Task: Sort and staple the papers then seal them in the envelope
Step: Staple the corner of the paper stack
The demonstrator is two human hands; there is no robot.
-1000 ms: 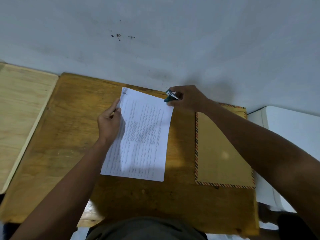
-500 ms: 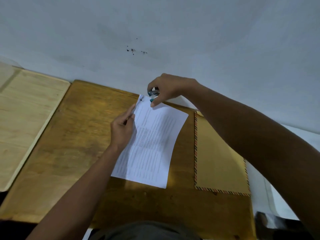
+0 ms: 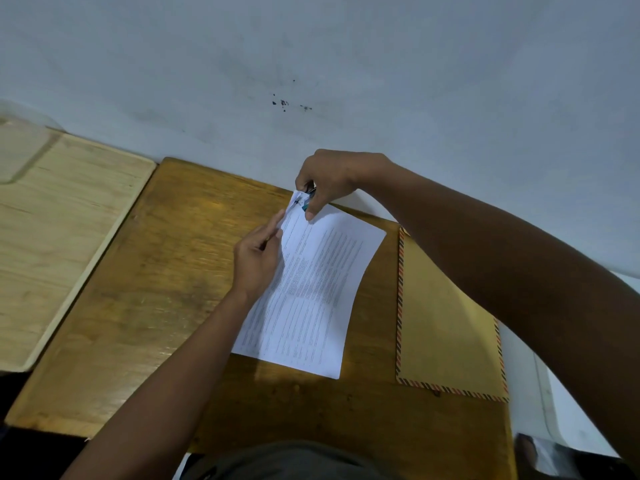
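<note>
R hand (image 3: 332,181) pinches the small stapler (image 3: 308,199) right over the papers (image 3: 311,289)' far-left corner, sheets' long axis running back toward the body w/ L hand (image 3: 258,261) curled on the left edge just beside, envelope (image 3: 446,327) lying unused to the right.

I have one head-worn view, looking forward and steeply down at the bench (image 3: 145,278) from close above, the wall (image 3: 415,64) filling its upper part.
</note>
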